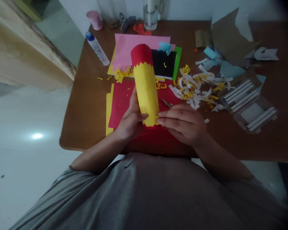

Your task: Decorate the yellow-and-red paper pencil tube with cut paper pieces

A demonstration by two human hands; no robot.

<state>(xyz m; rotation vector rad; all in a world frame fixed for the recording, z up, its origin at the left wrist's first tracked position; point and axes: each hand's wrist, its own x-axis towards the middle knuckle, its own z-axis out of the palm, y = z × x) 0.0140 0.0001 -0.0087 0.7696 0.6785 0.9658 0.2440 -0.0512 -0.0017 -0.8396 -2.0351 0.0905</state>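
A paper tube (146,91), yellow with a zigzag edge and a red far end, is tilted up in front of me over the table. My left hand (132,119) is wrapped round its lower left side, the thumb lying on the yellow paper. At its lower right edge, my right hand (184,123) pinches the yellow paper with thumb and fingers. Beneath the tube lies red paper (120,105) with small scraps on it. Partly hidden behind my right hand is a small metal tool (166,103), apparently scissors.
White and yellow paper strips (194,84) are heaped on the right beside a case of white sticks (249,105). A glue bottle (97,48) lies at left. Pink paper (124,48) and a black sheet (164,65) lie behind. Cardboard (232,33) stands far right.
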